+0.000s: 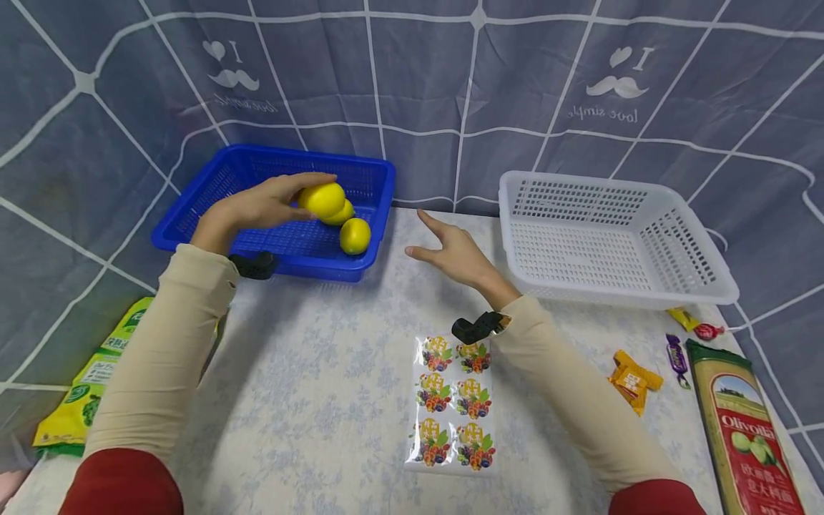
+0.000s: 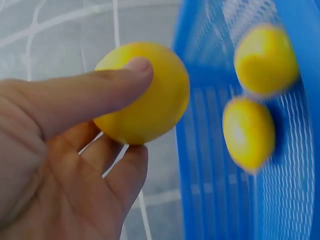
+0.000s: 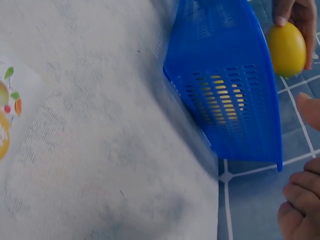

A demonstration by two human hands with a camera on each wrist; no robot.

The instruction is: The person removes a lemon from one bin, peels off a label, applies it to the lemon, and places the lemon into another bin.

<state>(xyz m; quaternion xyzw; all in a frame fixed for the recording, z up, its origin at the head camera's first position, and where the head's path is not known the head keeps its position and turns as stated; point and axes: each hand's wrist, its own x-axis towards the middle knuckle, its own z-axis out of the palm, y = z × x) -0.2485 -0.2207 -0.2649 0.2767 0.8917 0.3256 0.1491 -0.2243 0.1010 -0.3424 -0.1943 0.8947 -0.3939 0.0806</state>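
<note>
Between thumb and fingers, my left hand (image 1: 257,205) holds a yellow lemon (image 1: 327,199) above the blue basket (image 1: 309,266). In the left wrist view the thumb presses across the near side of this lemon (image 2: 165,105). Two more lemons lie inside the basket toward its right end; the front one (image 1: 355,237) shows whole, and the other (image 1: 343,214) is partly covered by the held lemon. To the right of the basket, my right hand (image 1: 458,252) hovers over the table, thumb and forefinger spread, holding nothing.
A white basket (image 1: 579,293) stands at the back right. A sticker sheet (image 1: 453,404) lies mid-table. On the right are wrapped candies (image 1: 634,380) and a pasta pack (image 1: 740,429); a green-yellow bag (image 1: 84,393) lies at the left. A grey curtain (image 1: 425,86) hangs behind.
</note>
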